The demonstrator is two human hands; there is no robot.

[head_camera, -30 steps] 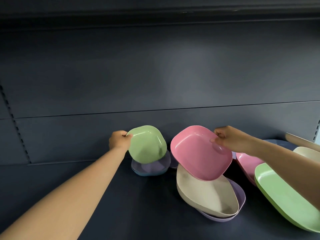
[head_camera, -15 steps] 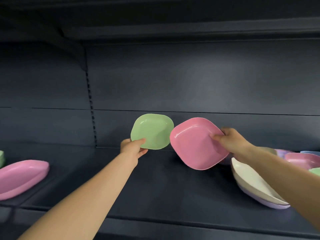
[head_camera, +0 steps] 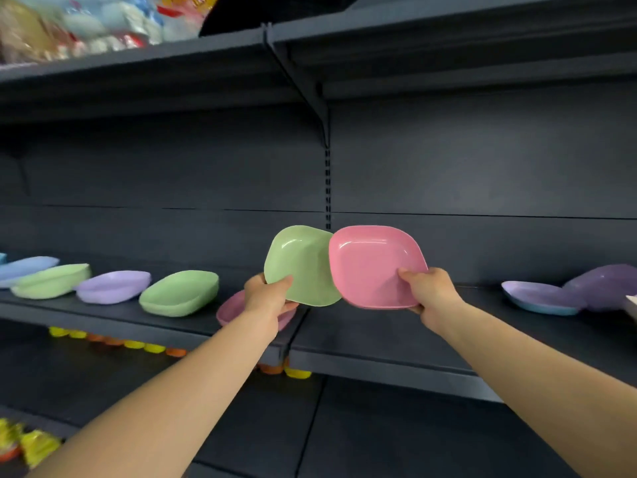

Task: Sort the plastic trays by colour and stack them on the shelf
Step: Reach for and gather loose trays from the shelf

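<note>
My left hand [head_camera: 267,300] grips a small green tray [head_camera: 299,265] by its lower edge, held upright above the dark shelf [head_camera: 375,365]. My right hand [head_camera: 429,293] grips a pink tray [head_camera: 374,267] at its lower right corner, tilted toward me and overlapping the green one's right edge. On the left part of the shelf stand a blue tray [head_camera: 29,267], a green tray [head_camera: 51,281], a purple tray [head_camera: 113,286], another green tray [head_camera: 179,293] and a pink tray [head_camera: 231,310] partly hidden behind my left wrist.
At the far right lie purple trays [head_camera: 606,286] and a purple tray over a blue one [head_camera: 539,298]. A slotted upright [head_camera: 327,188] splits the back panel. Yellow and orange items [head_camera: 134,345] line the lower shelf. Blurred packaged goods [head_camera: 86,22] sit on the top shelf.
Both hands have carried their trays leftward along the shelf, away from the mixed pile at the right; the view has swung left and up, bringing the sorted row into sight.
</note>
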